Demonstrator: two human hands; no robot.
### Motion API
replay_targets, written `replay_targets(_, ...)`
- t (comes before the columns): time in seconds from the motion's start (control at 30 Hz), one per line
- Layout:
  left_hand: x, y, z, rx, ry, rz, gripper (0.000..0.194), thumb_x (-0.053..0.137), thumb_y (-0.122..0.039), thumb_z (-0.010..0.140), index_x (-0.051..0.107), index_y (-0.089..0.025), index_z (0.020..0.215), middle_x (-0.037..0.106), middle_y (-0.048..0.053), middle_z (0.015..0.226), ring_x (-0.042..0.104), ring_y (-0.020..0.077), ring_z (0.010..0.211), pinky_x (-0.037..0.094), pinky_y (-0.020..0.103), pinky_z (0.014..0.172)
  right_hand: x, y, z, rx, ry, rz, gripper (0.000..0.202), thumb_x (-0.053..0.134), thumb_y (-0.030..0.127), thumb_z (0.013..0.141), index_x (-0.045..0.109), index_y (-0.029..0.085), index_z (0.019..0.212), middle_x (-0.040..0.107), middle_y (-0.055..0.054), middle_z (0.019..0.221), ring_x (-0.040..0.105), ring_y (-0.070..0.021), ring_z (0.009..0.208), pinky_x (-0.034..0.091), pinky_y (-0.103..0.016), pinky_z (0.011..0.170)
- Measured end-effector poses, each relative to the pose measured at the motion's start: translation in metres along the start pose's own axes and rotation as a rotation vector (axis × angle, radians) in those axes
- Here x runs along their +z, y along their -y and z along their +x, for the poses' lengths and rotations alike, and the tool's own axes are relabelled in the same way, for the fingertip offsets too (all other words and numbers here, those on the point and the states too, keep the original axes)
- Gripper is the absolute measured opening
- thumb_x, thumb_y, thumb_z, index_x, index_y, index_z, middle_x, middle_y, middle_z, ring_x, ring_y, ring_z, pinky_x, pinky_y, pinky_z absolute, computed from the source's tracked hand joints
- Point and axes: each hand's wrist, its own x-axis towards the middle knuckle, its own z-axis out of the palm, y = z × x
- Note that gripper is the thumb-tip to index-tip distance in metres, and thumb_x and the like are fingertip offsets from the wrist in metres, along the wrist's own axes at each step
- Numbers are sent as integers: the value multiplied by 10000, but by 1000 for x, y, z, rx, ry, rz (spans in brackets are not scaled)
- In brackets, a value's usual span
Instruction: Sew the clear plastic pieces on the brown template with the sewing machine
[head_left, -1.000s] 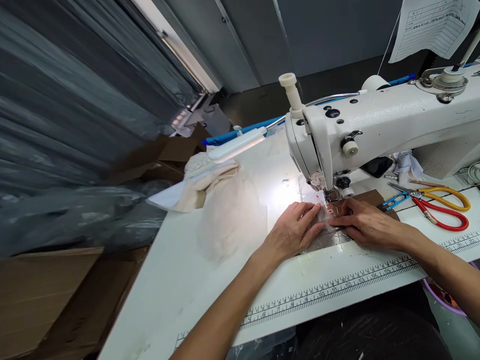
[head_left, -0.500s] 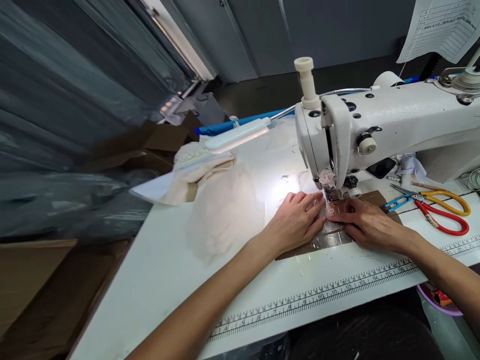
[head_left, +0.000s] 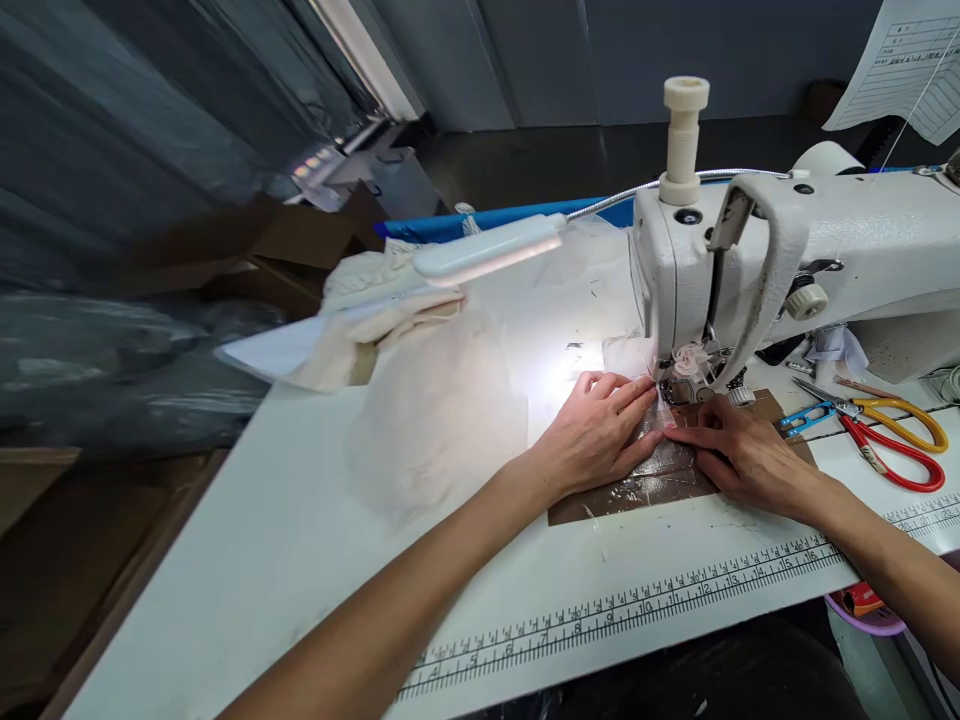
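Note:
Thin whitish fabric (head_left: 628,354) lies at the needle area of the white sewing machine (head_left: 862,240). My left hand (head_left: 600,430) rests on this fabric, fingers stretched out, tips just left of the presser foot. In front of the foot, my right hand (head_left: 739,450) has its index finger stretched to the fabric's near edge, close to my left thumb, with the other fingers curled; it seems to press rather than grip. Both hands are over a brown plate covered with clear tape (head_left: 660,480). A small pale pink fabric rosette (head_left: 690,360) hangs by the needle bar.
Scissors with red and yellow handles (head_left: 896,455) and blue thread snips (head_left: 806,418) lie right of my right hand. Sheer pale fabric (head_left: 442,420) is spread at the left. A lamp (head_left: 491,250) reaches over the table, whose front edge bears a ruler strip (head_left: 630,620).
The view has shifted, so the machine appears farther right and nearer. Both hands stay by the presser foot in nearly the same pose. More of the white fabric shows beyond my left fingertips.

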Motion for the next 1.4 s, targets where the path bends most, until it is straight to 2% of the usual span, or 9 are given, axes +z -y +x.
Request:
replay_targets(0.2, 2, 0, 0, -8, -31, -48, 473, 328, -412, 1013, 607, -103, 1237, 663, 154, 1200, 558, 293, 1040, 441, 460, 849, 0, 1, 1, 0, -27, 16, 416, 464, 159, 894, 684, 262, 1232, 585, -87, 968, 588, -180, 808, 531, -347, 771)
replay_targets(0.47, 5, -4, -1, -52, -45, -58, 501, 318, -422, 1011, 584, -92, 1278, 630, 137, 1289, 553, 296, 1042, 449, 463, 828, 0, 0, 0, 46, 1, 10, 424, 470, 179, 893, 677, 302, 1242, 584, -82, 987, 596, -175, 792, 535, -336, 750)
replay_targets(0.67, 3, -8, -1, -60, -30, -14, 492, 299, -425, 1019, 578, -118, 1283, 612, 139, 1305, 545, 286, 1030, 433, 468, 858, 2, -2, -1, 67, 22, 25, 401, 479, 189, 899, 688, 302, 1222, 572, -78, 974, 607, -180, 811, 536, -352, 776)
replay_targets(0.8, -3, -5, -2, -61, -50, 48, 459, 367, -445, 1000, 576, -136, 1268, 594, 171, 1276, 541, 291, 1020, 443, 468, 829, 1, -2, -1, 86, 34, 30, 413, 494, 175, 885, 681, 304, 1230, 573, -68, 983, 599, -164, 791, 532, -336, 768)
replay_targets(0.9, -12, 1, -3, -7, -166, 31, 343, 404, -367, 1000, 626, -146, 1141, 633, 152, 1167, 568, 248, 928, 468, 420, 764, -1, 0, 0, 87, 30, 34, 417, 485, 175, 884, 684, 304, 1226, 574, -68, 995, 595, -168, 795, 527, -341, 764)
replay_targets(1.03, -19, 1, -4, 165, -337, -93, 205, 460, -190, 956, 647, -160, 879, 698, 56, 906, 582, 156, 732, 466, 317, 648, -3, 3, 0, 94, 30, 48, 401, 470, 181, 895, 697, 283, 1210, 568, -75, 1004, 594, -179, 819, 520, -358, 802)
replay_targets(1.13, -15, -5, -4, 260, -308, -163, 193, 472, -171, 919, 659, -164, 873, 714, 40, 873, 596, 143, 688, 474, 314, 627, -3, 4, 1, 110, 38, 48, 399, 473, 173, 896, 697, 280, 1209, 566, -76, 1014, 595, -181, 831, 514, -358, 821)
replay_targets(1.27, -8, -10, -6, 277, -221, -229, 218, 468, -191, 896, 683, -165, 907, 728, 60, 944, 636, 163, 751, 519, 344, 675, -2, 2, 1, 120, 35, 50, 396, 476, 171, 897, 693, 274, 1211, 563, -79, 1034, 596, -185, 841, 508, -364, 837)
replay_targets(1.4, -6, -9, -7, 294, -227, -286, 216, 488, -196, 877, 694, -150, 925, 723, 83, 956, 641, 173, 786, 546, 348, 697, -1, 1, 0, 108, 30, 49, 392, 472, 174, 903, 688, 277, 1214, 561, -73, 1032, 590, -176, 831, 506, -357, 823)
